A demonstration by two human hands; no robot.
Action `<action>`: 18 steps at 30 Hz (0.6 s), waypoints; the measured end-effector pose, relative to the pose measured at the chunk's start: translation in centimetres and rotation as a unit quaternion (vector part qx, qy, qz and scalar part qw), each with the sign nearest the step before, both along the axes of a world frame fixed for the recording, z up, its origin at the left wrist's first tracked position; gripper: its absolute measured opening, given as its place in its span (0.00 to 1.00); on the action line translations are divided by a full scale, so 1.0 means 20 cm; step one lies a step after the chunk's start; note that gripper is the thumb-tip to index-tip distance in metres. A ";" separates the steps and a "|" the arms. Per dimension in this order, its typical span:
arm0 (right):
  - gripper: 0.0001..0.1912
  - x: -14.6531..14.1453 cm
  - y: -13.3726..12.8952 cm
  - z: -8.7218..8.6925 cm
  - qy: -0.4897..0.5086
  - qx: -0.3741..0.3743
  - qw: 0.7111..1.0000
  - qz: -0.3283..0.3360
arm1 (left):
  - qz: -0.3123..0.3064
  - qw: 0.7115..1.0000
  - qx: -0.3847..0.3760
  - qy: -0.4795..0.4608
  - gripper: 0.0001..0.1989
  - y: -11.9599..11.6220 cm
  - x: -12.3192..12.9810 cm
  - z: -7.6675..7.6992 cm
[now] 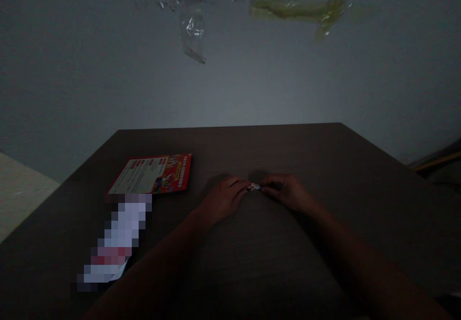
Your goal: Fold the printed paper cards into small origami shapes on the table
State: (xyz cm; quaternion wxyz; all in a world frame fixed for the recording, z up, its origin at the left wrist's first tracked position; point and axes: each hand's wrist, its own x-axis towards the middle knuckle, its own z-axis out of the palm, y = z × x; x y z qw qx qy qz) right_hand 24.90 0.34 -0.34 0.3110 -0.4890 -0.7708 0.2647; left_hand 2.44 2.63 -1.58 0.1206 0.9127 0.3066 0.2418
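Observation:
A small, crumpled-looking whitish and reddish piece (255, 186) lies between my two hands, low over the table; it is too small and dark to name. My left hand (227, 196) reaches in from the left, and its fingertips pinch or press the piece's left end. From the other side, my right hand (286, 191) pinches the right end between thumb and fingers. Both forearms rest low across the dark table (252, 253). Poor light hides how exactly the fingertips meet the piece.
A flat red box or booklet (180, 171) with a pale text panel lies left of my hands. Nearer me is a blurred-out whitish sheet or packet (120, 233). Beyond the table's far edge stands a grey wall (252, 80) with yellowish tape (295, 9) and a clear plastic pouch (193, 37).

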 end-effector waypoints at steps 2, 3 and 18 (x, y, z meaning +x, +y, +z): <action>0.05 -0.01 0.00 0.00 0.010 0.016 1.000 0.001 | 0.003 1.000 0.002 -0.010 0.13 -0.01 0.00 0.00; 0.05 -0.01 -0.01 0.01 0.013 0.026 1.000 0.005 | 0.004 1.000 0.005 -0.010 0.13 -0.01 0.00 -0.01; 0.07 -0.01 -0.02 0.01 0.003 0.093 0.996 0.019 | -0.013 0.998 0.034 -0.050 0.12 0.00 -0.01 -0.01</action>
